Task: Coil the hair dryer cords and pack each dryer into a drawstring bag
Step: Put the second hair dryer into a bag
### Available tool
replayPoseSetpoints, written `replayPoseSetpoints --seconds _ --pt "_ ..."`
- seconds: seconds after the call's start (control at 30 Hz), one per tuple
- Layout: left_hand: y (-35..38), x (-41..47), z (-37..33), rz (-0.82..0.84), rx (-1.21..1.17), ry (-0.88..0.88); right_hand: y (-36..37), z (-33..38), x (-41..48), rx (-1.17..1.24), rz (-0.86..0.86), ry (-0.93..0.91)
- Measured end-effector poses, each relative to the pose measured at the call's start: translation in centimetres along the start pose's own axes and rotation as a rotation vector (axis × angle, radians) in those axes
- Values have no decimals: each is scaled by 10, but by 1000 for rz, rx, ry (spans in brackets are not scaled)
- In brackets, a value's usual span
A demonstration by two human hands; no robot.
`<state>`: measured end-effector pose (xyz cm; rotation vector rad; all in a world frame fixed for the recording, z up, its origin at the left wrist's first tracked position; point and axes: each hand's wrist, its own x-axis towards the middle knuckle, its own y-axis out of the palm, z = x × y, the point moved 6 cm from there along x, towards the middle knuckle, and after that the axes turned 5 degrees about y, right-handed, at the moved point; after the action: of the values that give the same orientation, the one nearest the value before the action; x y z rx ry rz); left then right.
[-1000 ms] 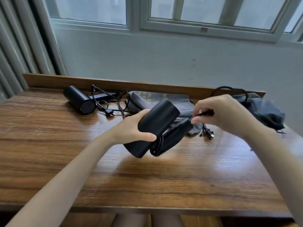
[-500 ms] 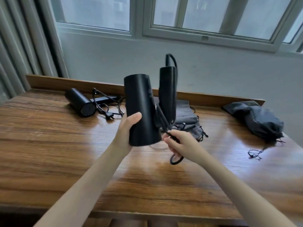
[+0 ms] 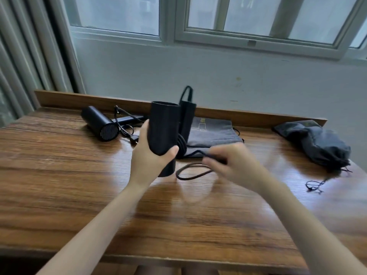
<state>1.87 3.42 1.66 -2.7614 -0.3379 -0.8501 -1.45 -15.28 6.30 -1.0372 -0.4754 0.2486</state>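
left hand [image 3: 151, 157]: wrapped round the lower barrel of the held dryer [image 3: 163, 130]. The thumb lies across the front and the fingers go round the far side. Firm grip.
held dryer: black, barrel upright with the open end up, raised above the table [image 3: 59, 185]. It sits mid-frame, just left of the right hand.
handle [image 3: 186, 120]: folded up alongside the barrel on its right. A short cord loop stands above its top end.
cord [image 3: 184, 179]: several turns are bunched against the lower handle. One free loop hangs below, between the two hands and above the tabletop.
right hand [image 3: 236, 165]: motion-blurred. Fingers are curled and pinch the cord near its free end. It is level with the base of the dryer and apart from the barrel.
second dryer [image 3: 99, 123]: on its side at back left, grille facing the camera. Well apart from both hands.
plug [image 3: 134, 138]: on the table beside the second dryer, on that dryer's uncoiled cord.
grey bag [image 3: 212, 133]: lies flat against the back rail, directly behind the held dryer and the right hand. A printed mark is on its face.
filled bag [image 3: 321, 147]: dark and bulging, at back right, well clear of the hands.
drawstring [image 3: 314, 185]: trails loose on the table in front of the filled bag.
window [image 3: 258, 20]: above the rear wall.
curtain [image 3: 23, 56]: at far left.
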Motion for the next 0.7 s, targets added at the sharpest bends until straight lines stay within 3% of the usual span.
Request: replayPoseSetpoints --seconds 0.13,0.27,0.33,0.43,0.57,0.7 --pt "11 -9 0 214 -89 -79 -50 6 17 -183 -200 -92" --pt "18 -9 -8 512 -117 -57 -56 -4 35 -156 -95 -67" --pt "23 -12 -13 672 -113 -34 -54 -8 40 -254 -67 -56" --pt "23 -16 -14 769 -226 -109 -61 -16 41 -335 -103 -65" --pt "12 -23 -8 878 -486 -234 -62 -40 47 19 68 -55" --pt "20 -34 -12 942 -928 -319 -37 -49 50 283 193 -47"
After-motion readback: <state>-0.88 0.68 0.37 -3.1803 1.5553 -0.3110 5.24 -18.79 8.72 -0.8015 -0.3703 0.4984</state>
